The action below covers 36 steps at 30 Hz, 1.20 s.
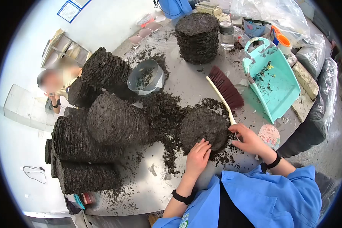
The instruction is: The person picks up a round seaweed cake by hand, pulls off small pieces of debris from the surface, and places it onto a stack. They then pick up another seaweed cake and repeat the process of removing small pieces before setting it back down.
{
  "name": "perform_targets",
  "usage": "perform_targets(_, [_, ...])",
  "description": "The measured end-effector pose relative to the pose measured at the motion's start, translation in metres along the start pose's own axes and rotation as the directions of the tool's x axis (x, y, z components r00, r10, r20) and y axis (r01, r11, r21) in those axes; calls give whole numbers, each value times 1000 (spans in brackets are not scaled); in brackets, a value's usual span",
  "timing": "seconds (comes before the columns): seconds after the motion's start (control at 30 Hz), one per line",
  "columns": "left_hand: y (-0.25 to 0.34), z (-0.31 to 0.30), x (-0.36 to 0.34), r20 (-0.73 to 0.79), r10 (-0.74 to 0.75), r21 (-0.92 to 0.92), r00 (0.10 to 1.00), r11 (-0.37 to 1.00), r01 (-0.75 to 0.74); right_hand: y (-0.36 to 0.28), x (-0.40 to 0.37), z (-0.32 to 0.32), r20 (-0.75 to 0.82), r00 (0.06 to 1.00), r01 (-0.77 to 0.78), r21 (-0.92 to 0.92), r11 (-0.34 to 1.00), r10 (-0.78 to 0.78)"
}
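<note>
A dark, round cake of dried seaweed (203, 129) lies flat on the table in front of me, with loose flakes all around it. My left hand (198, 156) rests on its near edge, fingers stretched out. At the cake's right side, my right hand (250, 141) has thumb and fingers around the handle end of a brush (227, 89). The brush has a cream handle and dark red bristles, which point away from me on the table. A round printed label (269, 136) lies just right of my right hand.
Stacks of seaweed cakes (117, 119) fill the left side; another stack (197, 38) stands at the back. A clear tub (146, 77) holds flakes. A turquoise dustpan (279, 81), a lidded jar (227, 35) and orange tape (283, 40) are at right. Another person (59, 81) is far left.
</note>
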State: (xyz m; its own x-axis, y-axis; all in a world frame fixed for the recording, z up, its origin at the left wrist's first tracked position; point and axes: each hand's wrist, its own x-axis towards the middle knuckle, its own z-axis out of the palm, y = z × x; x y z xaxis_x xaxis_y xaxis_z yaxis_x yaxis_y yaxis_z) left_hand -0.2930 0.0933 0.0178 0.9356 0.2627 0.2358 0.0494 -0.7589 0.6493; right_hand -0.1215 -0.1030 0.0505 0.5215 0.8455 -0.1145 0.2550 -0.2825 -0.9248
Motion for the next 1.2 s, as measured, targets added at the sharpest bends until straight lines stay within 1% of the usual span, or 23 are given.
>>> perform_targets(0.03, [-1,-1,0,-88,35,17,996,999,-34,3,1,7,-68,997,39,-20,999,-41])
perform_targets(0.07, [1,-5,0,-86,39,24,995,999,-37,4,3,13,-139,987,77,-37,996,-81])
perform_targets(0.13, [9,-19,3,-214,-288,-264,934,937,228,4,5,16,-142,986,85,-22,996,-87])
perform_targets(0.23, [-3,-37,8,-393,-404,-513,826,842,167,6,11,20,-77,996,-24,269,963,47])
perform_targets(0.27, [-12,-42,8,-428,-446,-612,786,783,111,9,15,23,-71,997,-19,265,964,39])
perform_targets(0.3, [-16,-50,7,-409,-522,-749,749,661,52,10,20,26,-9,994,-92,496,864,112])
perform_targets(0.33, [-21,-54,6,-445,-513,-780,734,625,-36,8,24,29,72,983,-169,690,704,166])
perform_targets(0.37, [-22,-57,5,-465,-485,-700,741,714,28,3,28,32,136,970,-233,748,621,201])
perform_targets(0.4, [-23,-60,3,-478,-456,-605,751,790,94,1,35,37,146,970,-235,749,620,192])
perform_targets(0.47, [-24,-50,-8,-364,-396,-310,843,905,292,4,51,51,354,899,-408,891,200,259])
perform_targets(0.5, [-9,-52,-8,-245,-368,-220,897,922,319,17,62,61,440,853,-463,886,20,279])
perform_targets(0.53, [-10,-44,-9,-200,-254,-159,946,961,225,20,67,67,440,854,-465,885,25,277])
perform_targets(0.63, [-6,-34,-11,-161,-184,-191,970,970,153,19,71,82,430,834,-464,886,17,346])
perform_targets(0.67, [0,-33,-10,-224,-128,-85,966,990,111,17,68,84,432,832,-468,884,20,347])
perform_targets(0.7, [9,-35,-8,-283,-70,25,957,996,80,6,64,84,373,883,-422,897,131,284])
perform_targets(0.73, [13,-35,-5,-291,-80,23,953,996,90,0,61,86,320,924,-366,900,237,211])
perform_targets(0.77, [17,-34,-1,-262,-69,84,963,992,94,9,65,91,330,938,-347,901,258,109])
perform_targets(0.8, [19,-34,2,-230,-54,147,972,985,90,1,63,93,334,937,-350,899,264,104])
perform_targets(0.93, [16,-41,4,-211,-97,27,973,994,105,-31,62,85,283,959,-275,897,345,27])
perform_targets(0.97, [16,-44,1,-234,-51,109,971,991,79,-31,61,86,297,954,-291,891,349,39])
perform_targets(1.07, [9,-45,-3,-323,-31,89,946,994,63,-18,63,101,296,954,-292,872,392,53])
perform_targets(1.13, [5,-56,-1,-428,-72,79,901,990,117,-15,66,108,154,988,-146,853,501,25])
perform_targets(1.2, [2,-77,-6,-432,-544,-287,719,839,462,-7,68,106,77,989,-134,823,552,125])
